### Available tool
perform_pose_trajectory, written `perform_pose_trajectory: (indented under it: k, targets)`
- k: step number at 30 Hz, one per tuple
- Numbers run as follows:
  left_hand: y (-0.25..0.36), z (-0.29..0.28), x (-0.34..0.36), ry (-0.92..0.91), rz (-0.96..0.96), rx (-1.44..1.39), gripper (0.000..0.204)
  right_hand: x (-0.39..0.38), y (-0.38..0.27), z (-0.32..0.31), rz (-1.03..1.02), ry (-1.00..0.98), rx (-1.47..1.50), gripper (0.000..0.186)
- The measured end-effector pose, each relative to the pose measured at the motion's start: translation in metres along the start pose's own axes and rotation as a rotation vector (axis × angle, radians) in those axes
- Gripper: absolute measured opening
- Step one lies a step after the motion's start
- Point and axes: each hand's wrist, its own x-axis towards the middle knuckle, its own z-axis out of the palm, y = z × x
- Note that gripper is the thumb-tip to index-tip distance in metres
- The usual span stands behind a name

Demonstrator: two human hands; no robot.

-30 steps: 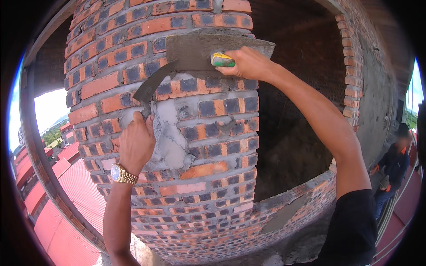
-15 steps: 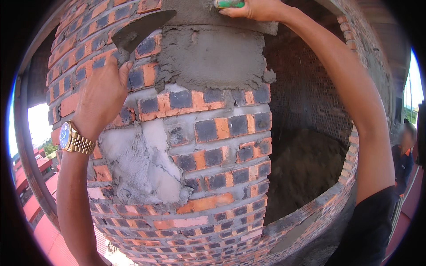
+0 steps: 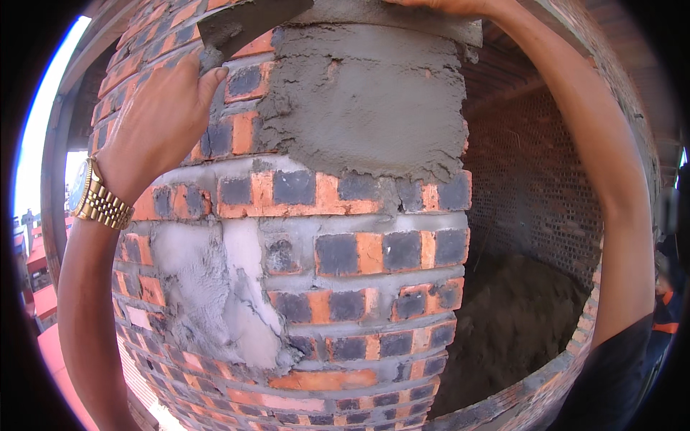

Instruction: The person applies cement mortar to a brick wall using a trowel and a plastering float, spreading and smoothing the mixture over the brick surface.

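Left hand point(image 3: 162, 118), upper left of frame: closed around the handle of a trowel point(image 3: 251, 27), thumb up by the neck. Blade slants up and right to the top edge, grey mortar on it near the neck.

Right hand point(image 3: 449, 6), top edge right of centre: at a flat float point(image 3: 413, 21), fingers and handle cropped, so can't tell the grip. Float runs along the top of frame, its lower edge at the top of a wet mortar patch point(image 3: 366, 100). Trowel blade is just beside the float's left part; can't tell if they touch.

Patch is upper centre, ragged at left and bottom, on a brick wall point(image 3: 345, 255). Bare courses below it. Paler grey patch point(image 3: 215, 287) on the wall, lower left of centre.

Gold-coloured watch point(image 3: 104, 201) on left wrist. Black sleeve point(image 3: 611, 373) lower right. Dark opening point(image 3: 532, 215) right of the wall. Another person point(image 3: 667, 309) partly visible, right edge.
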Motion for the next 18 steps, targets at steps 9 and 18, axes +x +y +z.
perform_pose_trajectory:
  k: [9,18]
  targets:
    - [-0.012,0.012,0.042,-0.006,0.009,0.119,0.056,0.021,0.027,0.016,-0.02,0.062,0.129,0.054]
    - [0.029,-0.029,0.058,-0.12,-0.161,0.119,0.057,0.041,0.046,0.019,0.287,-0.012,0.272,0.045]
